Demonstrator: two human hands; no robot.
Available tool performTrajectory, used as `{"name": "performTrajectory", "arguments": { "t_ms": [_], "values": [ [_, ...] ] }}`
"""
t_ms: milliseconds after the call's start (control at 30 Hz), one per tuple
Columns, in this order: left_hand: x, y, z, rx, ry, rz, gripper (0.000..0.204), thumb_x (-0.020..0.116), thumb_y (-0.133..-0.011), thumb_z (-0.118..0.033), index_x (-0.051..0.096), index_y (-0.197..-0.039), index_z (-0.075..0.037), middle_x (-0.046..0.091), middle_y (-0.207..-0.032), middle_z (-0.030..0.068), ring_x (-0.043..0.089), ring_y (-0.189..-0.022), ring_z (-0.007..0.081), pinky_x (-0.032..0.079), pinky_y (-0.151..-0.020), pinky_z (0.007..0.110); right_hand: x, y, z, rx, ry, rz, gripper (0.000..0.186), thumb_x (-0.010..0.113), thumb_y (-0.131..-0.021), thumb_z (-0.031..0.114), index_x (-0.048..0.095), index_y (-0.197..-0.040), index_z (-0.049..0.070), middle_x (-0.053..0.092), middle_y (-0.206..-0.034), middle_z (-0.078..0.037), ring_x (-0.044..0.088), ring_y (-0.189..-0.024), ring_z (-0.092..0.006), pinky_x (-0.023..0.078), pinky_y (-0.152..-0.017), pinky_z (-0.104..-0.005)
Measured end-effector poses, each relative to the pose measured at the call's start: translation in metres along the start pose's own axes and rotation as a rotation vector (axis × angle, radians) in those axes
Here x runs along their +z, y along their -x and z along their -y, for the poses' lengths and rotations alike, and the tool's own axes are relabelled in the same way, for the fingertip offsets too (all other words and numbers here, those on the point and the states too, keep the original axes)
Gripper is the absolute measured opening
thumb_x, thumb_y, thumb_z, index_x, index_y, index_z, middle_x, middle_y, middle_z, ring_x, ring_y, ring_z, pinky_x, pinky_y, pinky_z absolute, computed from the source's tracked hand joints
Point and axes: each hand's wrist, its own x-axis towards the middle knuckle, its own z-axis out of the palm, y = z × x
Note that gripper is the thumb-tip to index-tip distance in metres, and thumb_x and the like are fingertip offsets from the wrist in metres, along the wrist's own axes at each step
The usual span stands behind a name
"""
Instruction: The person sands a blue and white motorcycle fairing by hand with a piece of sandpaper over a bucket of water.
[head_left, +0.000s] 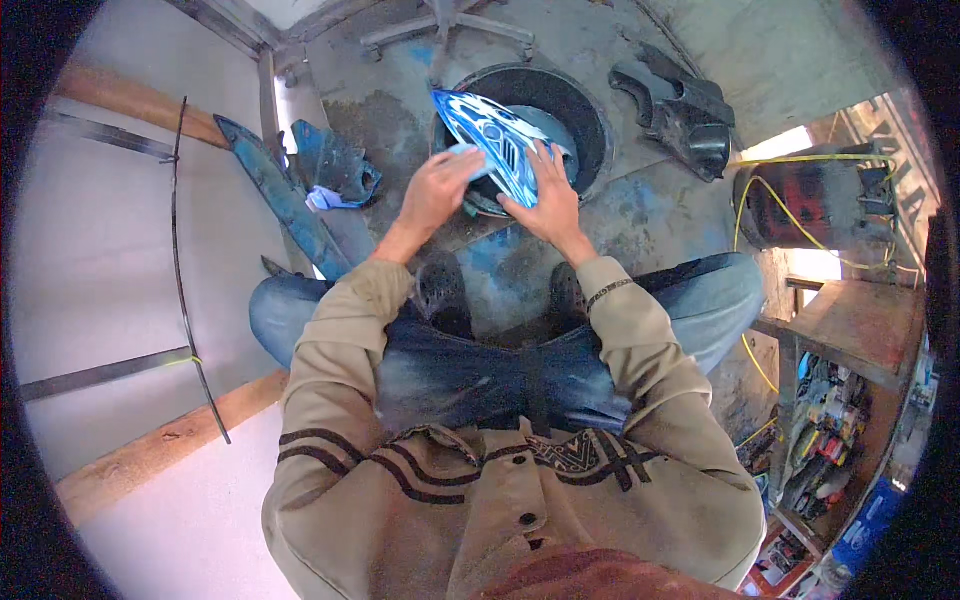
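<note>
A pointed blue-and-white plastic fairing panel (490,140) with slots and a decorated surface is held tilted over a round black tub (592,100). My right hand (548,200) grips its near right end, fingers laid over the top and the thumb at the near edge. My left hand (440,190) is closed on a thin pale blue piece (468,160), pressed against the panel's left edge; whether it is cloth or paper I cannot tell. Greyish liquid (545,118) shows in the tub behind the panel.
Dark moulded plastic parts (680,105) lie right of the tub. Blue-stained panels (285,195) lean at the left near a crumpled lilac item (330,198). A dark cylindrical tank (800,205) with a yellow hose (770,192) stands right, beside a cluttered wooden shelf (860,315).
</note>
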Motion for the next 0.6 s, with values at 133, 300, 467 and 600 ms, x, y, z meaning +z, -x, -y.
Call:
{"name": "performTrajectory", "arguments": {
  "t_ms": [133, 300, 467, 600],
  "values": [
    [0.002, 0.006, -0.007, -0.078, -0.03, -0.024, 0.048, 0.068, -0.085, 0.003, 0.07, -0.133, -0.003, 0.071, -0.14, 0.0141, 0.063, -0.137, 0.0281, 0.049, -0.114, 0.045, 0.002, 0.0, 0.002, -0.004, -0.013, -0.01, 0.096, 0.083, -0.078, 0.05, 0.051, -0.155, 0.003, 0.043, -0.167, -0.021, 0.032, -0.159, -0.0451, 0.042, -0.122, -0.0517],
    [0.019, 0.013, -0.038, 0.037, 0.06, 0.072, 0.049, 0.068, -0.084, 0.002, 0.07, -0.133, -0.003, 0.072, -0.138, 0.0139, 0.064, -0.136, 0.0282, 0.05, -0.113, 0.045, 0.004, 0.0, -0.004, -0.004, -0.008, 0.001, 0.097, 0.084, -0.076, 0.047, 0.05, -0.155, 0.003, 0.042, -0.167, -0.022, 0.031, -0.159, -0.046, 0.042, -0.121, -0.0516],
    [0.006, 0.006, -0.028, -0.018, 0.098, 0.05, 0.048, 0.069, -0.084, 0.004, 0.072, -0.131, -0.005, 0.072, -0.139, 0.0113, 0.065, -0.135, 0.0264, 0.052, -0.11, 0.044, 0.003, 0.001, -0.006, -0.023, 0.005, -0.003, 0.099, 0.086, -0.075, 0.048, 0.049, -0.155, 0.002, 0.041, -0.167, -0.023, 0.03, -0.159, -0.0464, 0.043, -0.121, -0.0517],
    [0.013, 0.012, -0.023, -0.072, 0.07, -0.012, 0.053, 0.071, -0.082, 0.006, 0.072, -0.133, -0.006, 0.071, -0.141, 0.0116, 0.064, -0.137, 0.027, 0.051, -0.112, 0.044, 0.003, 0.001, 0.001, -0.005, -0.02, -0.01, 0.096, 0.083, -0.077, 0.044, 0.048, -0.158, 0.004, 0.042, -0.168, -0.021, 0.032, -0.159, -0.0461, 0.041, -0.122, -0.0517]
  ]
}}
